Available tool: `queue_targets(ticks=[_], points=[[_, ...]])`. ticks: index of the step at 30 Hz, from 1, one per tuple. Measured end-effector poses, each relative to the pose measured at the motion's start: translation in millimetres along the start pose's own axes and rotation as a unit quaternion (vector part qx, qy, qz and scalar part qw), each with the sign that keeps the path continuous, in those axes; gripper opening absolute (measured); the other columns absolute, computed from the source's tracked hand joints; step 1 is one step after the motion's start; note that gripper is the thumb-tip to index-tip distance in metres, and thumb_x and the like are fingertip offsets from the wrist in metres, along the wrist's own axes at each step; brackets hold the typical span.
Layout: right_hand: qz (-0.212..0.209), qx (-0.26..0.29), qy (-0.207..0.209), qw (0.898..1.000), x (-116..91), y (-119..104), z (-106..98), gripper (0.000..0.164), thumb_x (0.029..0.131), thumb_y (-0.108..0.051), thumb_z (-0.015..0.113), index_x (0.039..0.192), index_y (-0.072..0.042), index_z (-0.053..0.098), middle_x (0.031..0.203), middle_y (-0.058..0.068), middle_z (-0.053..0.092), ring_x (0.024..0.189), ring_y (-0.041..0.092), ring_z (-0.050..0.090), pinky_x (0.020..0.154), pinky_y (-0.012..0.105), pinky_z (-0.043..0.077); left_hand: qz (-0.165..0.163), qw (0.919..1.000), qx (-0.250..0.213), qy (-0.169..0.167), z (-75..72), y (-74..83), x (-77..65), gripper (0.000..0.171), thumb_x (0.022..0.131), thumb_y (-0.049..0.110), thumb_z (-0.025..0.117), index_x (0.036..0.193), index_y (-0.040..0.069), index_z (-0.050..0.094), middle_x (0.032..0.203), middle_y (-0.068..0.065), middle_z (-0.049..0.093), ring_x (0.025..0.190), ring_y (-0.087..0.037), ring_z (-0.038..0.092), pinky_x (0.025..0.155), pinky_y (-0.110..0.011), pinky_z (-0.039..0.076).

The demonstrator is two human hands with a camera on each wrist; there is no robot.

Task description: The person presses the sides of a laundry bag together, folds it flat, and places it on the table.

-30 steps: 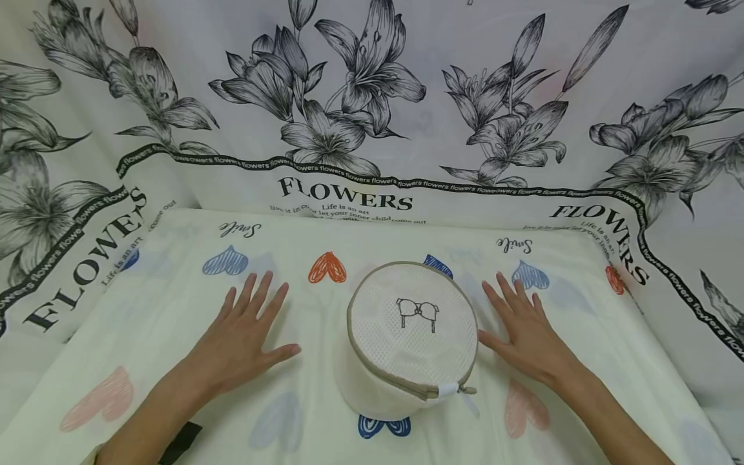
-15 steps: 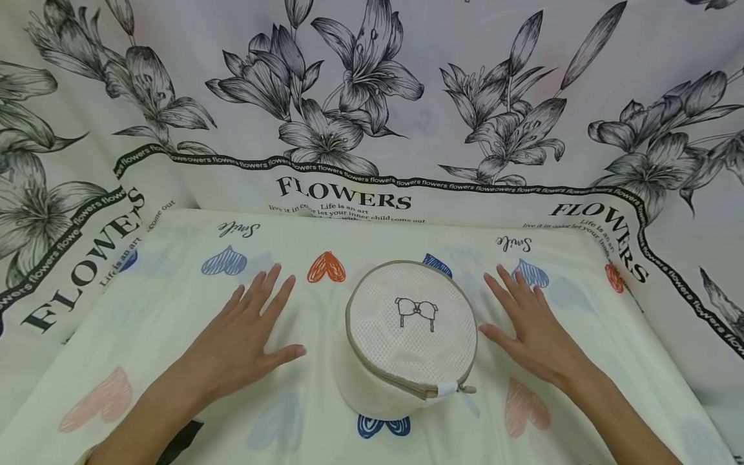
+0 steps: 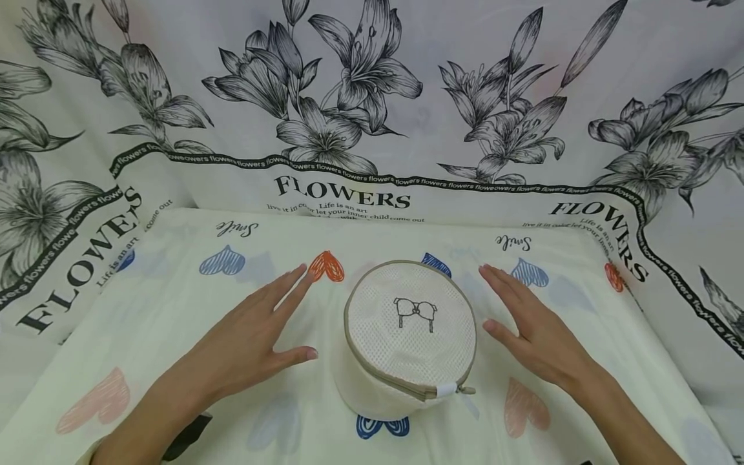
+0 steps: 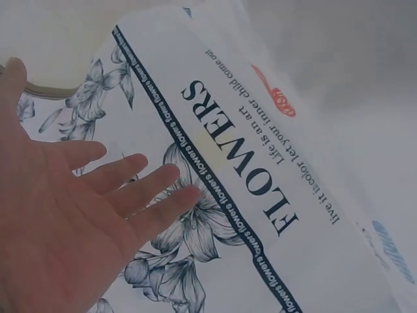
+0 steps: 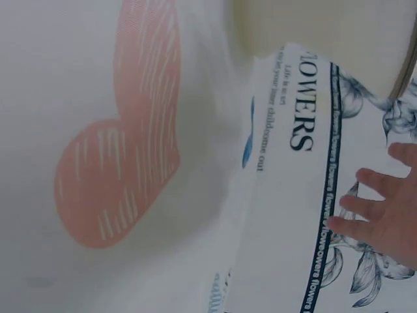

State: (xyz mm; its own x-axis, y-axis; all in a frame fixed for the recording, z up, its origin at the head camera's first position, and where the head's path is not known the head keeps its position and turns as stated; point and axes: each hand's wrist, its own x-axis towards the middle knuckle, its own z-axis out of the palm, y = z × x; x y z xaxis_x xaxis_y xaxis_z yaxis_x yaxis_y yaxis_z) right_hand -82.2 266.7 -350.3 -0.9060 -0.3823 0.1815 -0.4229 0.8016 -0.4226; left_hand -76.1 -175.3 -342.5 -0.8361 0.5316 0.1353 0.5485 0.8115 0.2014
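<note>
A round white mesh laundry bag stands upright near the middle of the cloth-covered table. Its flat lid has a taupe zip edge and a dark line drawing like a bra; the zip pull lies at the front right, and the lid looks closed. My left hand hovers left of the bag with straight fingers and thumb apart, holding nothing. To the right, my right hand faces the bag, fingers extended, close to its side but apart from it. Both wrist views show the fingers straight, the bag's pale side partly in frame.
A cream tablecloth printed with hearts covers the table. White fabric with black lilies and "FLOWERS" lettering hangs behind and at the sides. Something dark sits under my left forearm.
Both hands have turned so their palms face the bag more. The left hand has moved right, nearer the bag; the right has shifted only slightly. The bag has stayed in place.
</note>
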Motion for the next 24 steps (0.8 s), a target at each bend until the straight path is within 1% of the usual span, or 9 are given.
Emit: queue_targets(ticks=[3,6,9,12,14,17,19,24], points=[[-0.006,0.013,-0.001,1.000,0.1,-4.7,-1.0,0.077,0.097,-0.030,0.064,0.159,-0.036,0.019,0.160,-0.005,0.030,0.141,0.029,0.038,0.100,0.062,0.041,0.012,0.9998,-0.007,0.014,-1.0,2.3,2.3,0.105,0.085,0.071,0.059,0.161,0.027,0.001,0.166,0.000,0.012,0.146,-0.028,0.030,0.112,-0.052,0.035],[-0.028,0.043,-0.006,0.999,2.3,-9.5,-1.1,0.075,0.097,-0.023,0.063,0.158,-0.034,0.021,0.157,-0.008,0.035,0.132,0.022,0.049,0.097,0.052,0.047,0.028,0.9991,-0.010,0.030,-0.9,5.4,5.7,0.103,0.085,0.071,0.060,0.161,0.028,0.006,0.165,-0.001,0.018,0.144,-0.028,0.034,0.110,-0.053,0.038],[-0.050,0.077,-0.012,0.996,4.5,-14.1,-0.7,0.074,0.098,-0.017,0.063,0.158,-0.031,0.023,0.154,-0.010,0.039,0.126,0.015,0.053,0.097,0.036,0.049,0.042,0.9979,-0.015,0.046,0.1,10.0,9.5,0.099,0.085,0.071,0.060,0.161,0.028,0.012,0.163,-0.001,0.025,0.139,-0.030,0.041,0.106,-0.054,0.042],[-0.060,0.108,-0.017,0.992,5.2,-18.3,-1.4,0.073,0.098,-0.014,0.063,0.158,-0.029,0.025,0.151,-0.008,0.043,0.122,0.011,0.056,0.094,0.029,0.050,0.049,0.9970,-0.026,0.054,0.0,15.9,13.5,0.097,0.085,0.071,0.060,0.160,0.028,0.017,0.160,0.000,0.030,0.135,-0.030,0.046,0.104,-0.054,0.044],[-0.058,0.126,-0.021,0.990,5.2,-20.7,-2.2,0.072,0.098,-0.013,0.063,0.158,-0.029,0.026,0.149,-0.007,0.045,0.117,0.010,0.058,0.091,0.028,0.051,0.052,0.9967,-0.032,0.055,-0.2,19.0,15.1,0.095,0.085,0.070,0.060,0.160,0.029,0.019,0.159,0.001,0.033,0.132,-0.029,0.049,0.103,-0.052,0.045],[-0.052,0.148,-0.025,0.987,5.5,-23.8,-3.2,0.071,0.097,-0.013,0.064,0.156,-0.031,0.029,0.146,-0.007,0.048,0.110,0.009,0.061,0.088,0.029,0.053,0.049,0.9967,-0.041,0.048,-1.3,22.9,16.4,0.094,0.084,0.069,0.062,0.160,0.032,0.019,0.157,0.001,0.036,0.132,-0.028,0.050,0.103,-0.052,0.045],[-0.053,0.154,-0.023,0.986,5.5,-25.5,-4.0,0.070,0.096,-0.013,0.065,0.155,-0.031,0.032,0.144,-0.008,0.050,0.104,0.009,0.063,0.087,0.028,0.053,0.050,0.9965,-0.050,0.044,-1.5,24.8,16.8,0.095,0.084,0.067,0.064,0.160,0.034,0.017,0.157,0.002,0.036,0.132,-0.028,0.050,0.103,-0.052,0.046],[-0.056,0.171,-0.020,0.983,6.0,-30.2,-5.4,0.067,0.094,-0.014,0.070,0.152,-0.029,0.040,0.143,-0.008,0.051,0.100,0.009,0.064,0.084,0.026,0.054,0.058,0.9924,-0.102,0.037,-1.0,29.9,19.9,0.092,0.085,0.058,0.070,0.159,0.036,0.019,0.158,0.007,0.033,0.134,-0.023,0.049,0.102,-0.049,0.048]])
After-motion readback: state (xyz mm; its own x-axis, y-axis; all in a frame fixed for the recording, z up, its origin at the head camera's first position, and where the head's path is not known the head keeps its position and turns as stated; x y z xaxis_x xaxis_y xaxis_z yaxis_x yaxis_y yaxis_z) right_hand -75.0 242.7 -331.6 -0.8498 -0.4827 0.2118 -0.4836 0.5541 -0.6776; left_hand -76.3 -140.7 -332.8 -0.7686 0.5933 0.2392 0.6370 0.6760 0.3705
